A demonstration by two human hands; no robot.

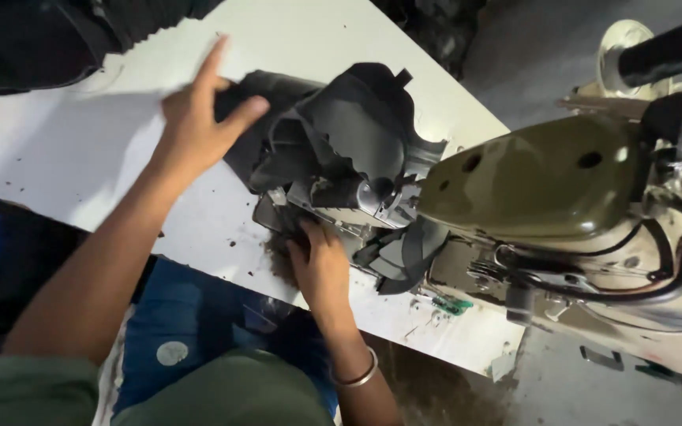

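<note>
Right hand [321, 264] low centre, grip closed on dark fabric [341, 126] edge at sewing machine [546, 177], fingertips partly hidden, seemingly pinching | left hand [199, 118] upper left, fingers spread flat on fabric | white counter [65, 150] beneath.
</note>
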